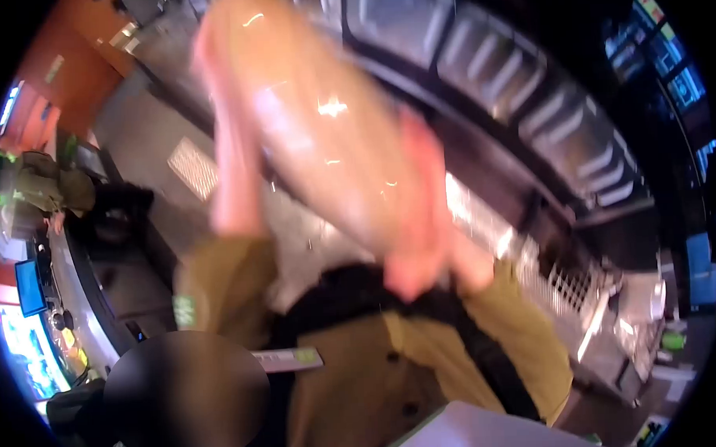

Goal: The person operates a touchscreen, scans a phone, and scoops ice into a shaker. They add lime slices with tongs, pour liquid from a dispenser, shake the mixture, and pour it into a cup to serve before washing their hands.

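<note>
A long, glossy, tan bag-like bundle [315,122] slants across the upper middle of the head view, with bright light spots on its smooth surface. It looks like full clear plastic, but motion blur hides what is inside. My left hand [226,110] is wrapped along its left side near the upper end. At the lower right end, my right hand [421,221] grips it with fingers pressed against the side. Both hands are smeared, and the bundle is held up above the metal counter.
Metal pans [486,57] sit in a dark rack at the upper right. Below them is a perforated metal grate [569,283]. Clear plastic wrapping [634,336] lies at the lower right. Another person [53,187] stands at the left, above a lit screen [31,345].
</note>
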A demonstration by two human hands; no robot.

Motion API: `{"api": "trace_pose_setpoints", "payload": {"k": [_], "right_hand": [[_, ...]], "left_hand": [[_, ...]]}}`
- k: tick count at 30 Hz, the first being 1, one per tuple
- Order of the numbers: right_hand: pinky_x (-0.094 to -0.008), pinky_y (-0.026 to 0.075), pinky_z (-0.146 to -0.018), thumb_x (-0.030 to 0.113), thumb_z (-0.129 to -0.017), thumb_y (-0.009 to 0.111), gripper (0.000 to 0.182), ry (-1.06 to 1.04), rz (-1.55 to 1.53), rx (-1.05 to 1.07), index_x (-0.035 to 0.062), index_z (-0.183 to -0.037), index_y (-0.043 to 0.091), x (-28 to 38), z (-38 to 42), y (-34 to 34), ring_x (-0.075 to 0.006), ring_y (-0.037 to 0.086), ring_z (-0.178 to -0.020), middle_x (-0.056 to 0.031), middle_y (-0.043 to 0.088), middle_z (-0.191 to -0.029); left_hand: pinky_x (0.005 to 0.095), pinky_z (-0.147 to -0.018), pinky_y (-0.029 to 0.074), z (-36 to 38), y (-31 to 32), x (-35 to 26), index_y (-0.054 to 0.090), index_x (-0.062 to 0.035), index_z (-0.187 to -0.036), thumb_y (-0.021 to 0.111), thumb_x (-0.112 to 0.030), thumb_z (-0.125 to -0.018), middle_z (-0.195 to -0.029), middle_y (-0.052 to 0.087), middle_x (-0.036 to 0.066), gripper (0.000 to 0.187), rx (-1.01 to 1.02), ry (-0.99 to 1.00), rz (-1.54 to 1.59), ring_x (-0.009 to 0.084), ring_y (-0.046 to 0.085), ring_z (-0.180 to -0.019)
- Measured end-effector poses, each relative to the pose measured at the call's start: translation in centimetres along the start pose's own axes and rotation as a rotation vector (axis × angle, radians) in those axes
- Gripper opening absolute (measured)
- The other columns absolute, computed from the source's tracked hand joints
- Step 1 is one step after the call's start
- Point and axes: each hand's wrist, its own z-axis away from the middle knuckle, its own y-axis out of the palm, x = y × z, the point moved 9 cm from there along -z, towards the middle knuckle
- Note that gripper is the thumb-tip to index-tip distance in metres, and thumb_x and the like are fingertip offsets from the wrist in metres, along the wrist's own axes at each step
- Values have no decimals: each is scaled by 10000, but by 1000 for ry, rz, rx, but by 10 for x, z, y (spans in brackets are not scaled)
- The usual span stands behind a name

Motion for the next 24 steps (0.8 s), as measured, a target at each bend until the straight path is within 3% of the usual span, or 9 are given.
{"api": "trace_pose_setpoints", "payload": {"k": [3,5,8,11,13,15,18,21,24], "right_hand": [[-409,239,-1040,544,-772,533,810,-76,-14,6,97,-1393,267,2,1,8,-276,226,-1302,-172,168,-1435],[-405,239,-1040,544,-775,528,808,-13,-34,-5,95,-1393,266,-5,-16,4,-272,229,-1301,-169,173,-1434],[-400,240,-1040,545,-780,520,805,-48,-13,6,92,-1393,264,-1,-16,5,-266,234,-1299,-166,180,-1433],[-395,241,-1040,546,-785,512,802,-81,-8,-6,88,-1393,262,-1,-24,3,-260,239,-1297,-162,187,-1432],[-391,242,-1040,547,-788,507,800,-23,-2,-43,86,-1393,261,1,-23,3,-256,242,-1296,-160,192,-1432],[-387,243,-1041,547,-791,501,798,-55,71,-94,84,-1393,260,4,-12,-4,-252,245,-1294,-158,197,-1431],[-382,244,-1041,548,-795,494,795,-68,110,-230,81,-1393,258,-15,-46,-3,-246,250,-1292,-154,204,-1430],[-376,245,-1041,549,-800,486,792,-6,108,-322,78,-1393,256,-10,-51,-12,-239,255,-1290,-151,211,-1429],[-371,246,-1041,550,-805,478,789,-23,99,-350,75,-1393,255,-13,-53,-14,-233,260,-1288,-147,218,-1428]], "left_hand": [[364,-845,450,-25,-10,0,466,-3,-1194,343,-339,-902,-1091,562,147,462,-113,-5,112,269,544,-995],[374,-793,481,23,-10,56,508,6,-1152,318,-342,-922,-1050,587,121,457,-206,-246,285,234,574,-946],[358,-754,482,73,-4,16,552,-41,-1104,337,-396,-914,-1006,608,124,456,-652,-461,345,248,591,-867],[323,-671,484,43,-26,33,599,-61,-978,423,-421,-883,-895,632,98,412,-608,-547,346,221,605,-744],[371,-697,490,82,-21,46,589,-48,-997,494,-428,-839,-920,618,124,423,-463,-533,490,236,604,-800],[419,-722,496,32,3,27,579,-34,-1015,564,-435,-795,-944,604,150,458,-245,-295,679,250,604,-855],[387,-762,487,6,-16,12,550,-43,-1072,537,-455,-817,-987,599,130,485,-128,-170,776,223,596,-867],[354,-801,477,16,13,54,522,-52,-1128,510,-476,-840,-1029,595,109,513,-137,-393,849,196,588,-880],[387,-824,478,37,28,-1,500,-36,-1153,493,-566,-812,-1052,594,135,630,20,-284,946,230,593,-887]]}}
